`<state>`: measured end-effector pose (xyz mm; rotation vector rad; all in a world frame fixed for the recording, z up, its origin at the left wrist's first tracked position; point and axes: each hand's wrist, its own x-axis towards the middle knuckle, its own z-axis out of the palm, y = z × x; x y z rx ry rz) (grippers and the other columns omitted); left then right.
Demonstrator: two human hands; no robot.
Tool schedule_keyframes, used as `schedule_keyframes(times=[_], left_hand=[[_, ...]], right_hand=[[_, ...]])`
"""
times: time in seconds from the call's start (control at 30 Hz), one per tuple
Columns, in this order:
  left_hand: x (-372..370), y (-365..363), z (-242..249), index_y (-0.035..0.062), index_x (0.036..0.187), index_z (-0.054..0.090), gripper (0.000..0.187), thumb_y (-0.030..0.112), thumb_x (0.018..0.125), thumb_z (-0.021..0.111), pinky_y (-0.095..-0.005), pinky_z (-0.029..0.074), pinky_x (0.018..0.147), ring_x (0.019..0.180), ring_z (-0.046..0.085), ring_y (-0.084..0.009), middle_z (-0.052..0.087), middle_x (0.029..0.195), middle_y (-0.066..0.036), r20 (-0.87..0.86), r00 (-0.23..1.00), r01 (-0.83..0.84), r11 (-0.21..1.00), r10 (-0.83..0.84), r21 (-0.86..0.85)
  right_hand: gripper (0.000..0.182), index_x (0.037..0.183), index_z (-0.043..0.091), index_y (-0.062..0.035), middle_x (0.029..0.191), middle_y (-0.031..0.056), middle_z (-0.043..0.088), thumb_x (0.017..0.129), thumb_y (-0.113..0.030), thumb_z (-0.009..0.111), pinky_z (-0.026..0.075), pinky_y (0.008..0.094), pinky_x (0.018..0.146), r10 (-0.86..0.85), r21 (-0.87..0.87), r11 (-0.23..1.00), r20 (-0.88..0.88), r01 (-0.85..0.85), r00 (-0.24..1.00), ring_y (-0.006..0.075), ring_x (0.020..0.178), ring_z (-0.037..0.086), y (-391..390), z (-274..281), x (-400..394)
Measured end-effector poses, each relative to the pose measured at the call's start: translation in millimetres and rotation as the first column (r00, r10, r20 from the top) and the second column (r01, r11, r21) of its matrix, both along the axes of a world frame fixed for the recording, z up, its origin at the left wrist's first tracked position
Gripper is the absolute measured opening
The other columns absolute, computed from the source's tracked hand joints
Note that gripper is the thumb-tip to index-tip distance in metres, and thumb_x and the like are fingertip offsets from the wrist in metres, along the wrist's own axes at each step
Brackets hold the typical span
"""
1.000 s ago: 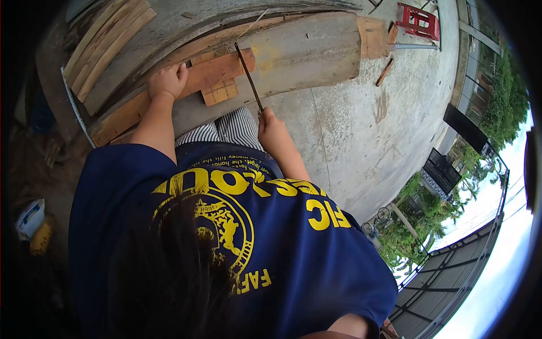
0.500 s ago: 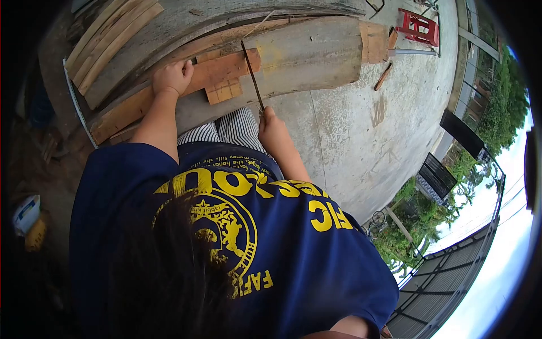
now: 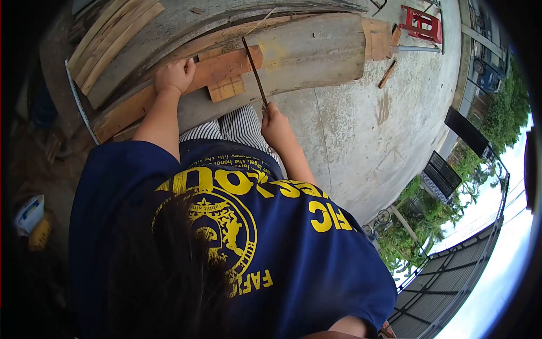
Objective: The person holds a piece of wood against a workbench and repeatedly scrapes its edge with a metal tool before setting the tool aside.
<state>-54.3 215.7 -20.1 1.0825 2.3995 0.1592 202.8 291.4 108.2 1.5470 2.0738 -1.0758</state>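
Note:
My left hand (image 3: 175, 76) is closed over a reddish-brown wooden board (image 3: 223, 66), pressing on its upper side. In my right hand (image 3: 275, 121) is the near end of a saw (image 3: 255, 70), whose thin dark blade lies across the board close to its right end. How deep the blade sits in the wood cannot be made out. Beneath the board, a small squarish wood block (image 3: 227, 89) sticks out toward me. All of this rests on a wide grey, weathered plank (image 3: 316, 51).
Several pale wood strips (image 3: 116, 39) are stacked at upper left. A metal straightedge (image 3: 79, 104) lies beside them. On the concrete floor (image 3: 355, 130) are a wood scrap (image 3: 387, 74) and a red plastic stool (image 3: 422, 24). Striped-clothed legs (image 3: 240, 127) are close below the plank.
The whole view has shifted slightly. Both hands keep their grips, and the saw stays across the same part of the board.

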Motion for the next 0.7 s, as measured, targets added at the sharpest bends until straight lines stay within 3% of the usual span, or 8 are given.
schedule_keyframes(times=[0.17, 0.23, 0.3, 0.4, 0.6, 0.7], left_hand=[[1.8, 1.2, -1.9, 0.0116, 0.078, 0.067, 0.042, 0.042, 0.088, 0.040, -0.0415, 0.050, 0.067, 0.075, 0.064, -0.0300, 0.066, 0.078, -0.012, -0.041, 0.999, -0.006, 1.000, 0.007, 0.028], [1.9, 1.5, 1.4, 0.0113, 0.078, 0.067, 0.042, 0.042, 0.088, 0.040, -0.0415, 0.050, 0.068, 0.075, 0.064, -0.0302, 0.066, 0.079, -0.012, -0.032, 0.999, -0.009, 1.000, 0.010, 0.019], [0.9, 1.8, -0.5, 0.0113, 0.078, 0.067, 0.042, 0.042, 0.088, 0.040, -0.0416, 0.050, 0.068, 0.076, 0.064, -0.0302, 0.066, 0.080, -0.012, -0.040, 0.999, -0.006, 1.000, 0.007, 0.028], [-1.0, -0.3, -1.6, 0.0112, 0.079, 0.067, 0.042, 0.042, 0.088, 0.040, -0.0417, 0.050, 0.068, 0.076, 0.064, -0.0301, 0.067, 0.081, -0.012, -0.026, 1.000, -0.004, 1.000, 0.004, 0.017], [3.1, -1.0, -0.7, 0.0114, 0.079, 0.067, 0.041, 0.041, 0.087, 0.041, -0.0421, 0.050, 0.067, 0.075, 0.064, -0.0305, 0.066, 0.079, -0.012, -0.016, 1.000, -0.024, 0.999, 0.025, 0.035], [0.8, -1.9, -3.7, 0.0115, 0.078, 0.067, 0.041, 0.041, 0.087, 0.041, -0.0421, 0.050, 0.067, 0.073, 0.064, -0.0308, 0.066, 0.077, -0.012, -0.040, 0.999, -0.006, 0.998, 0.008, 0.065]], right_hand=[[0.012, 0.091, 0.044, 0.0005, 0.079, 0.0333, 0.057, 0.087, -0.011, 0.044, 0.044, 0.0557, 0.068, -0.006, 0.059, 0.998, -0.155, 0.016, 0.988, 0.0496, 0.080, 0.055, 23.6, -40.9, -27.6], [0.012, 0.090, 0.045, 0.0008, 0.079, 0.0333, 0.057, 0.087, -0.011, 0.044, 0.044, 0.0555, 0.069, -0.003, 0.053, 0.999, -0.156, 0.012, 0.988, 0.0492, 0.080, 0.055, 19.7, -29.9, -22.9], [0.013, 0.090, 0.045, 0.0010, 0.079, 0.0332, 0.057, 0.087, -0.011, 0.044, 0.045, 0.0550, 0.070, 0.002, 0.012, 1.000, -0.024, -0.002, 1.000, 0.0493, 0.081, 0.055, 4.4, -8.3, -8.8], [0.014, 0.090, 0.045, 0.0011, 0.079, 0.0331, 0.057, 0.088, -0.013, 0.044, 0.044, 0.0551, 0.071, -0.064, -0.024, 0.998, -0.057, 0.063, 0.996, 0.0496, 0.081, 0.055, -4.5, -2.4, 5.5], [0.015, 0.091, 0.045, -0.0003, 0.081, 0.0333, 0.057, 0.089, -0.015, 0.044, 0.044, 0.0551, 0.070, -0.019, 0.036, 0.999, -0.110, 0.023, 0.994, 0.0497, 0.083, 0.054, 26.3, -38.4, -33.4], [0.014, 0.091, 0.044, -0.0009, 0.080, 0.0336, 0.057, 0.089, -0.015, 0.044, 0.044, 0.0552, 0.069, 0.002, 0.034, 0.999, -0.088, 0.001, 0.996, 0.0498, 0.083, 0.054, 18.1, -26.3, -23.1]])
